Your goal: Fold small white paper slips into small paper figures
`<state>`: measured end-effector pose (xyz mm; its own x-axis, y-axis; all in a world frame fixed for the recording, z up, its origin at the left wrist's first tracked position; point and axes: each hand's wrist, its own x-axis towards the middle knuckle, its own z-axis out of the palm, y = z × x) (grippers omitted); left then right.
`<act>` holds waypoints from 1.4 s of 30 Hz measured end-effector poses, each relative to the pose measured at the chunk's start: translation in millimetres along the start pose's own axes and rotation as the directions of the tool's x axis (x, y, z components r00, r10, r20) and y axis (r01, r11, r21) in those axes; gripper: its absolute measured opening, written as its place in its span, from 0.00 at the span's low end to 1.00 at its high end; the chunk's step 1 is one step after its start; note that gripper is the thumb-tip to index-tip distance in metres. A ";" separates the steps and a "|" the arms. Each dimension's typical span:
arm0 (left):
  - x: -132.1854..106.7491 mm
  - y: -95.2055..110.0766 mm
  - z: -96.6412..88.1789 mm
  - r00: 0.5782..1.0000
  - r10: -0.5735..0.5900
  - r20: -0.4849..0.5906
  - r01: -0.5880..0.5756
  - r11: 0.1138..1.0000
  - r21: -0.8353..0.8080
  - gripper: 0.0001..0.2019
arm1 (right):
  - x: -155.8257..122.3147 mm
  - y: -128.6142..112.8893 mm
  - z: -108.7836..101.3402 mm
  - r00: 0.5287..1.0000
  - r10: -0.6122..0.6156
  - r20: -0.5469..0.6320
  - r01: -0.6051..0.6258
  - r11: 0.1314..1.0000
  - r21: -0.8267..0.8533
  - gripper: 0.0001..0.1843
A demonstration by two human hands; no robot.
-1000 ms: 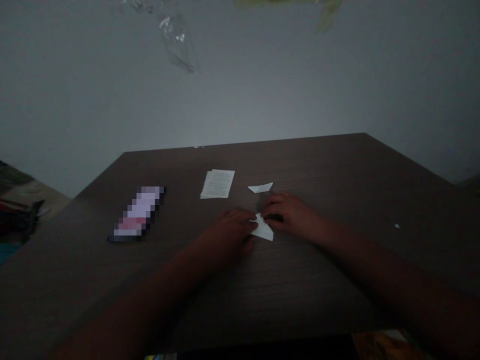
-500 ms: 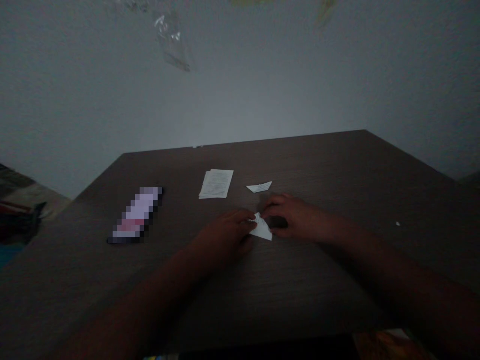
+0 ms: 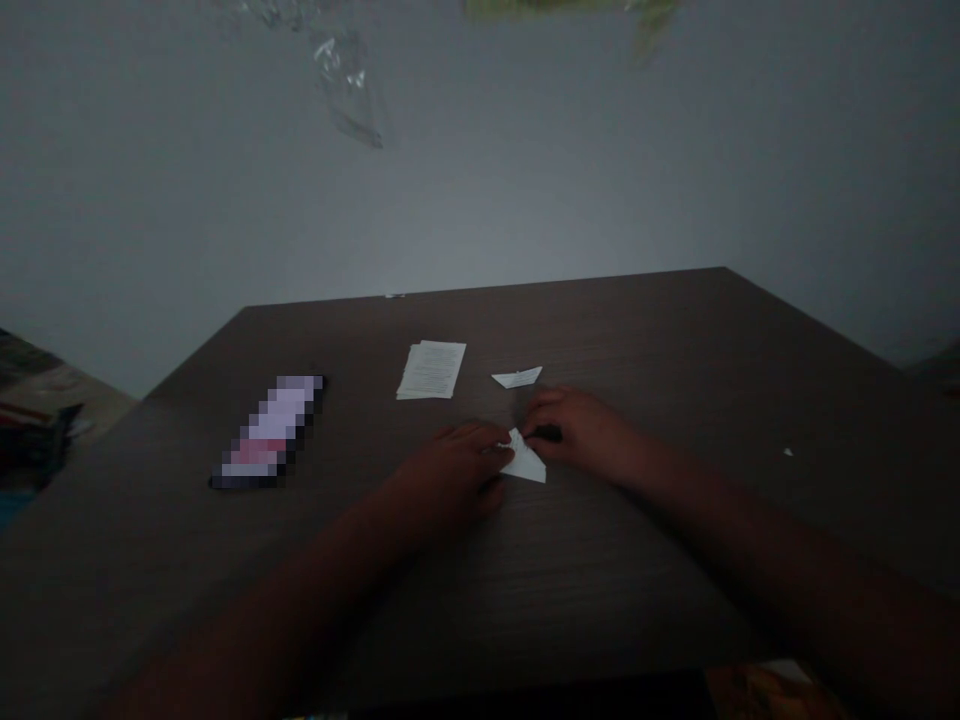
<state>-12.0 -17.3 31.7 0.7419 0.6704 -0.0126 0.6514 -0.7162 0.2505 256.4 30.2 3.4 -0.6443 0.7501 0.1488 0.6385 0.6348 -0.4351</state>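
A small folded piece of white paper (image 3: 528,463) lies on the dark table between my hands. My left hand (image 3: 450,475) grips its left side, thumb and fingers pressed together on the paper. At its upper right edge, the thumb and fingertips of my right hand (image 3: 581,425) come together in a pinch. My fingers cover part of the folds. Just beyond my right hand rests a small folded paper boat (image 3: 517,379), apart from both hands.
A stack of printed paper sheets (image 3: 433,370) lies behind my left hand. To the left is a phone (image 3: 270,430) with a blurred screen. A tiny white scrap (image 3: 787,452) lies at the right on the brown table (image 3: 637,580). A pale wall (image 3: 525,180) rises behind.
My right thumb has moved in toward the fingers, closing at the paper's upper right edge. My left hand stays on the paper. The view has shifted slightly.
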 end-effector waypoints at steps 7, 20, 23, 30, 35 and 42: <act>1.4 0.0 1.7 1.000 0.017 -0.011 -0.017 1.000 -0.002 0.16 | 7.6 -3.9 13.4 0.987 0.128 -0.099 -0.135 0.988 -0.074 0.05; -1.0 8.4 2.6 0.995 -0.088 -0.041 0.086 0.995 -0.050 0.19 | 3.4 3.8 5.0 0.990 0.048 -0.134 -0.042 0.998 0.051 0.09; 1.1 2.3 5.8 0.992 -0.110 -0.058 0.104 0.991 -0.085 0.18 | -1.2 -2.5 4.2 0.997 -0.037 -0.064 0.041 0.997 0.071 0.08; 8.0 -11.2 20.8 0.974 -0.171 -0.149 0.142 0.972 -0.185 0.15 | -2.8 -20.9 11.8 1.000 -0.008 -0.021 0.008 1.000 -0.022 0.03; 5.8 -13.0 16.8 0.977 -0.144 -0.158 0.117 0.978 -0.170 0.15 | -3.0 -20.3 13.6 1.000 0.014 -0.018 -0.014 1.000 -0.027 0.04; 1.4 -19.1 12.3 0.986 -0.157 -0.065 0.143 0.974 -0.178 0.14 | -2.6 -18.5 16.6 1.000 0.028 -0.014 -0.028 0.999 -0.019 0.04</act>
<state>-21.4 -5.1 15.0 0.6188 0.7855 0.0115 0.7119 -0.5669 0.4145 239.3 13.5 -3.7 -0.6202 0.7702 0.1487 0.6647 0.6167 -0.4218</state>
